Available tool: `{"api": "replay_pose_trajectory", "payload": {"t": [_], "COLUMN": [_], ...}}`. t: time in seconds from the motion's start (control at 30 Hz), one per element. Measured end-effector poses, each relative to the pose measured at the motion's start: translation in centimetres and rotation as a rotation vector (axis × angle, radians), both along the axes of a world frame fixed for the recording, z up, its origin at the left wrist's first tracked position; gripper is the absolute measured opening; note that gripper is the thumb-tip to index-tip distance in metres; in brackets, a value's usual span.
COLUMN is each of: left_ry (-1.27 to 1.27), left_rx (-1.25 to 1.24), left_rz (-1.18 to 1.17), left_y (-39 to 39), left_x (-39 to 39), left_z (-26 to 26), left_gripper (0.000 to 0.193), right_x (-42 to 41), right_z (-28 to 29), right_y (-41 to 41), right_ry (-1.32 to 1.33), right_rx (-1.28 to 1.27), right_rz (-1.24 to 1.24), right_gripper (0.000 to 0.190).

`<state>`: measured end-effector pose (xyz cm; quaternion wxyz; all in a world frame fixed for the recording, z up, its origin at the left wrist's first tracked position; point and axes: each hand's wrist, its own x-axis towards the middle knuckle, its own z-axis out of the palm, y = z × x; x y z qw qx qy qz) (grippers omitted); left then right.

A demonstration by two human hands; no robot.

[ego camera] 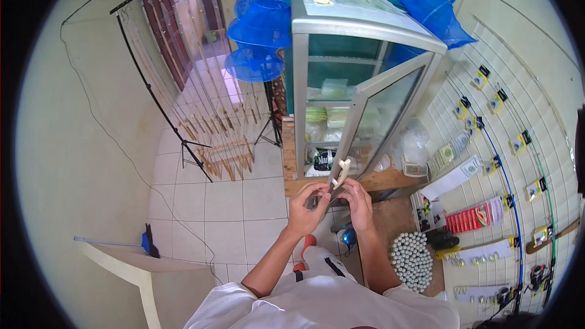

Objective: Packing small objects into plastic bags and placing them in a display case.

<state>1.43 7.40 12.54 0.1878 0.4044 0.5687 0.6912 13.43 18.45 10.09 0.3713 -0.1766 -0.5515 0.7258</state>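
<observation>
Both hands are raised close together at the lower corner of the open glass door (388, 105) of an aluminium-framed cabinet (299, 100). My left hand (308, 208) has thumb and fingertips pinched near the door's lower edge; a thin, partly hidden item shows between the hands, and I cannot tell what it is. My right hand (358, 203) is just to the right, its bent fingers beside the base of a cream-coloured handle (342, 173) on the door frame. Whether its fingers grip anything is unclear. Plastic-wrapped packs (338, 116) lie on the shelves behind the glass.
Blue mesh nets (260, 32) and a rack of fishing rods (215, 123) stand left of the cabinet. A wooden table (292, 160) carries the cabinet and a small digital scale (415, 169). At right, a wall grid (498, 146) holds packaged tackle above clustered cylindrical items (411, 262).
</observation>
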Motion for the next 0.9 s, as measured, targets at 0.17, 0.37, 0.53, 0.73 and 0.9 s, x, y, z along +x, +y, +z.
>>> {"api": "replay_pose_trajectory", "payload": {"t": [0.17,0.37,0.53,0.73,0.9], "left_ry": [0.189,0.169,0.197,0.105,0.119], "left_rx": [0.033,-0.037,-0.024,-0.01,-0.136], "left_rz": [0.111,0.117,0.136,0.158,0.119], "left_y": [2.3,4.3,5.1,2.6,-2.5], "left_x": [-3.6,-6.4,-7.4,-6.3,-4.6], "left_z": [-0.2,0.0,-0.6,-2.5,-4.7], "left_gripper": [0.031,0.042,0.043,0.041,0.035], "right_x": [-5.2,-9.8,-9.6,-4.6,3.4], "right_z": [-0.9,0.3,0.2,-0.9,-5.3], "right_y": [2.2,3.2,4.2,2.9,1.2], "right_ry": [-0.143,-0.162,-0.207,-0.283,-0.442], "right_rx": [0.028,0.035,0.094,-0.027,-0.041], "right_rz": [0.051,0.058,0.197,0.195,0.301], "right_gripper": [0.045,0.045,0.057,0.056,0.059]}}
